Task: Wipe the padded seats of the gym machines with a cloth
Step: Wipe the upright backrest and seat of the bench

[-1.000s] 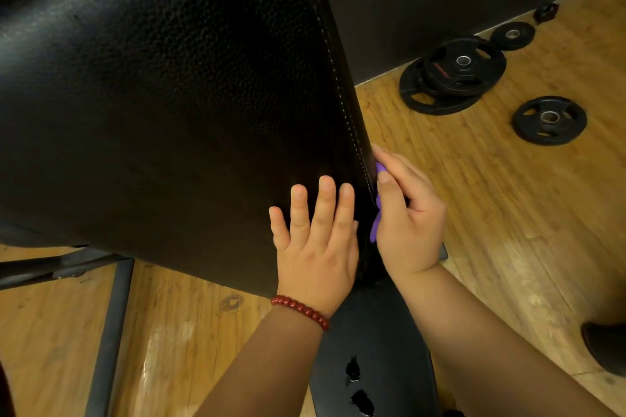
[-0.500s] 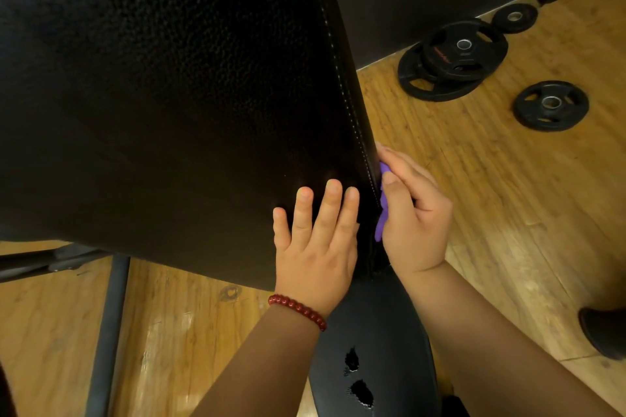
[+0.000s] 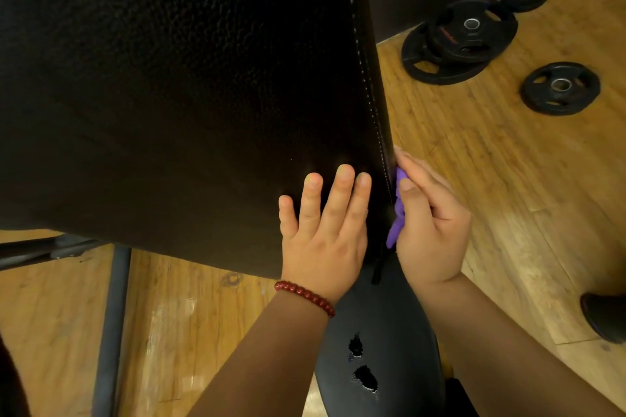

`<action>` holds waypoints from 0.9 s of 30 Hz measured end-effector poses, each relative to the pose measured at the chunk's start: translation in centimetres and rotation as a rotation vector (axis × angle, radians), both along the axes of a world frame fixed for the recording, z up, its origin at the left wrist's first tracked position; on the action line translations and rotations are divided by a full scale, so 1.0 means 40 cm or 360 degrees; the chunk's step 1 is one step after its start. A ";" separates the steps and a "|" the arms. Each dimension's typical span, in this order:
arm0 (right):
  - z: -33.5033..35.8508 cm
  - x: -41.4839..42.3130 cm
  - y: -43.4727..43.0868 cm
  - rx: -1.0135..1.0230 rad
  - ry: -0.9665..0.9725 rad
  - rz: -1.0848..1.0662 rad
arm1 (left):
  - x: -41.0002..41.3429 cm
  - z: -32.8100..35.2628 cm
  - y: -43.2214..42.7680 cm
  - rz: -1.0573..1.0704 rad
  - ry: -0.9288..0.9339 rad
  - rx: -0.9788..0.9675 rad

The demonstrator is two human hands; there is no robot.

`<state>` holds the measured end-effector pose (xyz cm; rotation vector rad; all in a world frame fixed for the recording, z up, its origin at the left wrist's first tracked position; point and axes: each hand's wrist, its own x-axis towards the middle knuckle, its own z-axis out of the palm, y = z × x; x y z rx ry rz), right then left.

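Cloth gripped by right hand at pad edge; left hand flat, fingers straight; plate lettering illegible.

Head view, forward-down, close over black pad.

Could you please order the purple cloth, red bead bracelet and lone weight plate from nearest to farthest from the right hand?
1. Purple cloth, gripped in the right hand itself.
2. Red bead bracelet, on the left wrist.
3. Lone weight plate, on the floor, far right.
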<state>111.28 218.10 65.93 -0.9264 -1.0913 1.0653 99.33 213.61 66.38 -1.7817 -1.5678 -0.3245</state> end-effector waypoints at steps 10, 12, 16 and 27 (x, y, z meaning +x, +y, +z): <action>-0.013 -0.018 0.031 -0.0370 0.0018 -0.0039 | -0.004 -0.001 -0.001 0.0012 0.0015 -0.0006; 0.013 -0.015 0.021 -0.0164 0.0021 -0.0039 | -0.005 -0.003 0.000 0.0006 0.0024 0.0001; -0.047 -0.017 0.026 -0.0096 -0.0014 -0.0016 | -0.004 -0.008 0.002 -0.0015 0.0023 0.0041; -0.067 -0.019 0.029 -0.0185 0.0054 -0.0076 | 0.020 -0.035 0.016 -0.0011 -0.0084 0.0093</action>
